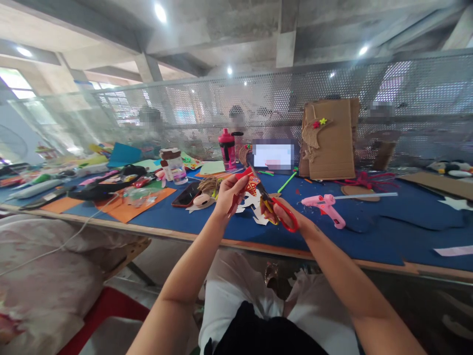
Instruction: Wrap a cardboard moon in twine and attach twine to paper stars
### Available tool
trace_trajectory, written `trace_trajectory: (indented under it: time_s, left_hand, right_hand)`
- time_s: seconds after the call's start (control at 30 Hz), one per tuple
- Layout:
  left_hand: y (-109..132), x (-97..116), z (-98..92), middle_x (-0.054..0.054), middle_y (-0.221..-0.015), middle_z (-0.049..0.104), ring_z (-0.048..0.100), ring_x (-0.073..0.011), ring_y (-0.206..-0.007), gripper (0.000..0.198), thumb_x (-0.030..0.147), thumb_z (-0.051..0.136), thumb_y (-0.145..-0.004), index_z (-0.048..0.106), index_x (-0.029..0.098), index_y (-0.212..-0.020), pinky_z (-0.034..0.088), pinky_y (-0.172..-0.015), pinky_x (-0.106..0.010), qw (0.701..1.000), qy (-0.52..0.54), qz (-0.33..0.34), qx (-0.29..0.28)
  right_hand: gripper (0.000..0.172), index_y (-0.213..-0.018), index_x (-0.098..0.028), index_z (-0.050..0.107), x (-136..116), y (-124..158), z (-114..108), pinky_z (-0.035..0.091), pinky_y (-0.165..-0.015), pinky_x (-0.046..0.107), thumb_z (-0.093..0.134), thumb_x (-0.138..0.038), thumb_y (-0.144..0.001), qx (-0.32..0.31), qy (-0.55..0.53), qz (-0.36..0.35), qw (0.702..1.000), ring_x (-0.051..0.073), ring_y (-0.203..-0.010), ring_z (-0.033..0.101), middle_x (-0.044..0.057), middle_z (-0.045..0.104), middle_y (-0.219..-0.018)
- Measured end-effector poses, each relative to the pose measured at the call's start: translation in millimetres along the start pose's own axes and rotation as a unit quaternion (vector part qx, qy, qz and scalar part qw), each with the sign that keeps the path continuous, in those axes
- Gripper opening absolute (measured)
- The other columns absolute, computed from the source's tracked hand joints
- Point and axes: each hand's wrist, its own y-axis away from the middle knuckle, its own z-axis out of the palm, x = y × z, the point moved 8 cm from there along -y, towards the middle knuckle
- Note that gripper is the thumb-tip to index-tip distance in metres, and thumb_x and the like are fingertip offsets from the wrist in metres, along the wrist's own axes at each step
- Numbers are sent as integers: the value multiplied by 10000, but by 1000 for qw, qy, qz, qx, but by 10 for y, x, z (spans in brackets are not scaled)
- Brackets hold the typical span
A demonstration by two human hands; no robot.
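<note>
My left hand (pixel 228 193) is closed in a pinch on a small red printed paper cut-out (pixel 250 183), held up above the near edge of the blue table (pixel 369 231). My right hand (pixel 283 213) is closed in the handles of red-and-yellow scissors (pixel 275 209), whose blades reach up into the paper. White paper scraps (pixel 254 209) lie on the table just below both hands.
A pink glue gun (pixel 325 207) lies to the right of my hands. A phone (pixel 185 195), twine, a jar (pixel 173 166), a pink bottle (pixel 227 148) and orange sheets (pixel 129 207) lie to the left. A cardboard panel (pixel 330 139) leans against the mesh screen.
</note>
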Motion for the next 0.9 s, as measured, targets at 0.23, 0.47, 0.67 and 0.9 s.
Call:
trace_trajectory:
  time_s: [0.23,0.47,0.67,0.9]
  left_hand:
    - [46,320,-238,64,-497,483,377,-28,-385,295,423,765,-717,642,162,-659,295,-374,-161,955,-108,236,146]
    - [380,565,14,-33,-739,708,635,-115,-606,94,313,703,-799,727,222,-793,445,-531,-211,737,-468,483,59]
    - [720,179,475,-4,-844,755,572,-76,-465,143,160,621,-849,703,275,-823,361,-433,-223,538,-583,583,-177]
    - [640,113,313,-43,-891,740,673,-114,-642,117,237,621,-870,710,253,-944,456,-530,-207,605,-535,579,-112]
  right_hand:
    - [559,-797,-166,583,190,-61,-100,362,-470,237,505,-720,-809,61,-1,44,997,101,-472,443,-38,433,-508]
    - [547,-805,-156,609,183,-75,-111,486,-587,279,481,-686,-844,74,-142,48,986,83,-424,446,-60,448,-493]
    - [402,-667,-198,508,-13,-90,-189,501,-609,293,626,-561,-791,114,-125,14,985,101,-475,477,-44,500,-504]
    - [279,-706,-190,508,29,-76,-321,383,-489,238,585,-437,-810,184,-67,-4,981,94,-476,459,-46,483,-529]
